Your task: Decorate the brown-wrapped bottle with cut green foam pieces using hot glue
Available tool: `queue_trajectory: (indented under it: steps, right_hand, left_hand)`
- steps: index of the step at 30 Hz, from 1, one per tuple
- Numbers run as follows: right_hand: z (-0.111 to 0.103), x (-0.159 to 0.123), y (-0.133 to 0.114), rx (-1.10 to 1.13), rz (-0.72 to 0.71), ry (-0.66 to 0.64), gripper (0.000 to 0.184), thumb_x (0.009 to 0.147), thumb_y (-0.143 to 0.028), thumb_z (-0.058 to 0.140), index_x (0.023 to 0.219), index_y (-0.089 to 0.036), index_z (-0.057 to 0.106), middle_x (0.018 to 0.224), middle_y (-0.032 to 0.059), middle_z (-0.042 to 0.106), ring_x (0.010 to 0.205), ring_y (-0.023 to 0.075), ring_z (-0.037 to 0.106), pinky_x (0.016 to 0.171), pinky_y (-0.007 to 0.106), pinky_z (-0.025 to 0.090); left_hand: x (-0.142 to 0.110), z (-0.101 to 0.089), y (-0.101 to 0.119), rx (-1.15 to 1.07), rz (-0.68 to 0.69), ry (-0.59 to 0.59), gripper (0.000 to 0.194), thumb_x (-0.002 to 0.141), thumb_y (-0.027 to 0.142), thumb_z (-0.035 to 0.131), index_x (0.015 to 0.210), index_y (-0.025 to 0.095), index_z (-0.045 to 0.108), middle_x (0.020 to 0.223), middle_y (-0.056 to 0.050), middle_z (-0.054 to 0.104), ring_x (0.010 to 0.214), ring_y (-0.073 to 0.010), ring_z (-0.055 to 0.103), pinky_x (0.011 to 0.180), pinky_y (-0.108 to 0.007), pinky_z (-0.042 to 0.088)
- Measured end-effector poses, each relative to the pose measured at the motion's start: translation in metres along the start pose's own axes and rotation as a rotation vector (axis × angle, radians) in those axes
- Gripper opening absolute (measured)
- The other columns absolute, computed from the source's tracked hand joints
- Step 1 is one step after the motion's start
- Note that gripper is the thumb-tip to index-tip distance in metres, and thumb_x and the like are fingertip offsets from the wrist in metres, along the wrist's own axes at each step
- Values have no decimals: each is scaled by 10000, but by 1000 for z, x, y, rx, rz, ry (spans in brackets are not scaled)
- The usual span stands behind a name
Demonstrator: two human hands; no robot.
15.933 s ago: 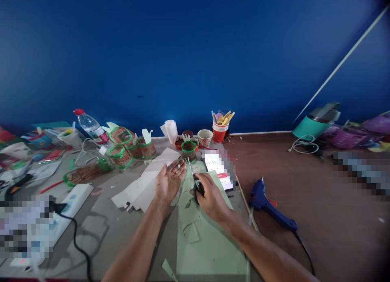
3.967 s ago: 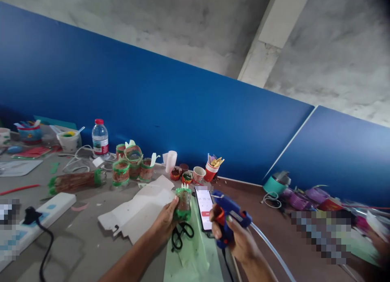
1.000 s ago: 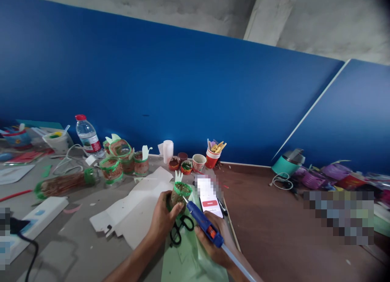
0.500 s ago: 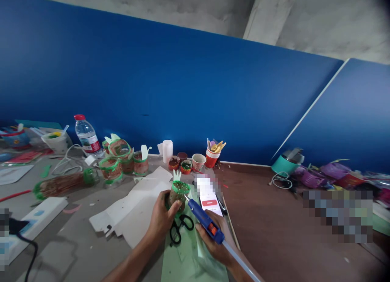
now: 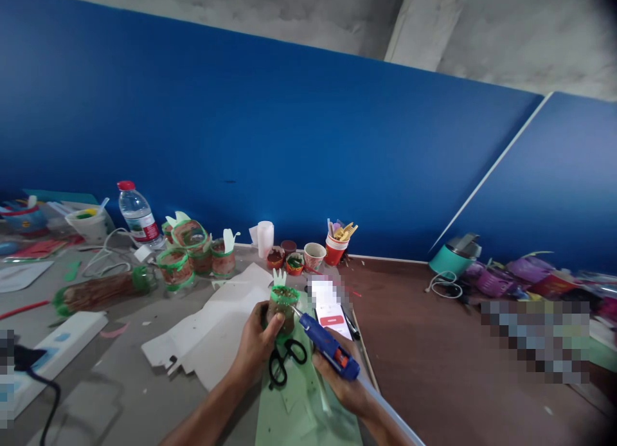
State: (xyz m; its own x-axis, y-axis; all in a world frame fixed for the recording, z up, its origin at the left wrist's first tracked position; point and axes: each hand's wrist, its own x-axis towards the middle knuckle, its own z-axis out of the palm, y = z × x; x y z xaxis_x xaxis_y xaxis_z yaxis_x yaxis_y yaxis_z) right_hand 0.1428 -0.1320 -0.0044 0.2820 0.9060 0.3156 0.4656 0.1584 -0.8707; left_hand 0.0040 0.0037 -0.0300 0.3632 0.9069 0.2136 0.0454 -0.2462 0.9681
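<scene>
My left hand (image 5: pixel 258 340) is closed around a small brown jar (image 5: pixel 283 311) with a green rim. White-green finger-like paper cutouts (image 5: pixel 279 277) stick up at its back edge. My right hand (image 5: pixel 337 375) grips a blue glue gun (image 5: pixel 328 346), a long clear glue stick (image 5: pixel 390 414) trailing from its rear. The gun's metal nozzle points at the jar's right side, close to the rim; whether it touches I cannot tell. Below the jar, black-handled scissors (image 5: pixel 288 364) lie on a pale green sheet (image 5: pixel 279 420). A lit phone (image 5: pixel 332 321) rests beyond the gun.
White paper (image 5: pixel 222 330) lies left of the jar. Several green-and-brown jars (image 5: pixel 174 269) stand behind, near a water bottle (image 5: pixel 138 214). Small cups (image 5: pixel 314 256) and a red cup of wooden tools (image 5: pixel 336 248) line the blue partition (image 5: pixel 289 144). A power strip (image 5: pixel 62 349) sits at left.
The jar has turned slightly more upright in my left hand. My right hand and the glue gun have shifted a little right, with the nozzle still near the jar.
</scene>
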Motion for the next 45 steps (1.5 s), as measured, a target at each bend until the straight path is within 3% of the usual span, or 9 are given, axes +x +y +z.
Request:
queue_trajectory:
  steps: [45]
  right_hand:
    - [-3,2,-1,-72,-27,38,281,822,-296,535,603,-208,383,567,-45,357,524,105,333,486,240,300]
  left_hand:
    - [1,1,1,-91,-24,-65,431,746,539,579,869,128,609,764,-67,668,705,-214,597,649,-317,472]
